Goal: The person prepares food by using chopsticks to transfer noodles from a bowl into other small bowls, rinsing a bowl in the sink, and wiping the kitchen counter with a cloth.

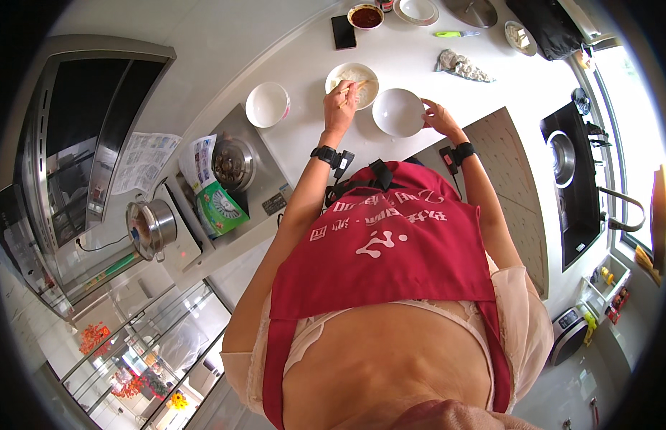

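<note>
My left hand (341, 110) grips a pair of wooden chopsticks (360, 85), whose tips reach into a white bowl (339, 67). Pale, whitish food (356, 74) lies in that bowl, partly hidden by my fingers. Close beside it, towards me, stands a second white bowl (398, 113) with nothing visible inside. My right hand (439, 116) holds this second bowl by its right rim. Farther left on the counter is another white bowl (264, 105) with a pinkish pattern outside.
Along the back are a phone (344, 32), a bowl of dark red sauce (366, 18), a green-handled knife (455, 34), a crumpled cloth (462, 65) and a bowl of white chunks (519, 38). A gas burner (233, 161) and steel pot (155, 228) are left; a sink (561, 158) is right.
</note>
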Motion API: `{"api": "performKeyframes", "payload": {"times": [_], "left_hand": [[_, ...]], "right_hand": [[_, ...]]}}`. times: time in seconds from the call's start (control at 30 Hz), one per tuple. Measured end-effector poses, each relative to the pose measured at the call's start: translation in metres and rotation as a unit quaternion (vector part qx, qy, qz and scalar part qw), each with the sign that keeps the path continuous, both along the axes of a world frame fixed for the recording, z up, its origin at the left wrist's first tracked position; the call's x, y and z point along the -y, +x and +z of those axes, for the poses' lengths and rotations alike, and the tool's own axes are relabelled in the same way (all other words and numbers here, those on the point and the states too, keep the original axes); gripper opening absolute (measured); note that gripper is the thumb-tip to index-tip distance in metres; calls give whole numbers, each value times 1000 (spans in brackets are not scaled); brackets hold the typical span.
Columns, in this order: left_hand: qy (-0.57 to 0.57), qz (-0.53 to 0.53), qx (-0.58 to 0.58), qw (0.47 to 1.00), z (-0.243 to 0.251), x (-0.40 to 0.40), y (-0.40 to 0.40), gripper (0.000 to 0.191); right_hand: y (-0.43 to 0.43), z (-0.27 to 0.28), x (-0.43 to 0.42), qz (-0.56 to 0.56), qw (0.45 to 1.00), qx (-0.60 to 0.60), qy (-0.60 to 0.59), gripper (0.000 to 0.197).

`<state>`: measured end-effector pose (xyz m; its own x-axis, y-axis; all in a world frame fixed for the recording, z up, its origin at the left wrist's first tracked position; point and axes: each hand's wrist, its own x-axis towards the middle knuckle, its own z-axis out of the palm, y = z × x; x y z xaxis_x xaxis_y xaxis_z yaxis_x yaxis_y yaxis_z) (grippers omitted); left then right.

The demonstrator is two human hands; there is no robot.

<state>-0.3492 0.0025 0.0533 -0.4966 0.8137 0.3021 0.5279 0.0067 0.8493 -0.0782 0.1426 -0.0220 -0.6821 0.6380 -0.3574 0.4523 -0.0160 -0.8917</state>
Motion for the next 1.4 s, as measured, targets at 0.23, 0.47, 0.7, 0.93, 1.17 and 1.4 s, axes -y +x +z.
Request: {"api": "performKeyframes", "payload": {"times": [0.23,0.47,0.7,0.93,1.17,1.4], "left_hand": [[47,48,-170,983,25,20,-26,13],[-32,58,-107,992,42,37,-38,16],[6,-7,-38,999,11,5,-25,14],[40,76,290,953,-46,4,-39,22],[73,188,582,788,-96,31,-59,27],[123,141,640,745,-82,40,-76,28]], "right_hand": [[3,-3,0,-4,1000,-7,0,52],[2,-1,0,2,1000,2,7,53],[0,0,-1,9,1000,11,8,53],[2,-5,0,3,1000,-4,16,52],[2,-4,-1,-3,1000,-7,3,52],[-1,4,0,12,1000,9,8,52]]}}
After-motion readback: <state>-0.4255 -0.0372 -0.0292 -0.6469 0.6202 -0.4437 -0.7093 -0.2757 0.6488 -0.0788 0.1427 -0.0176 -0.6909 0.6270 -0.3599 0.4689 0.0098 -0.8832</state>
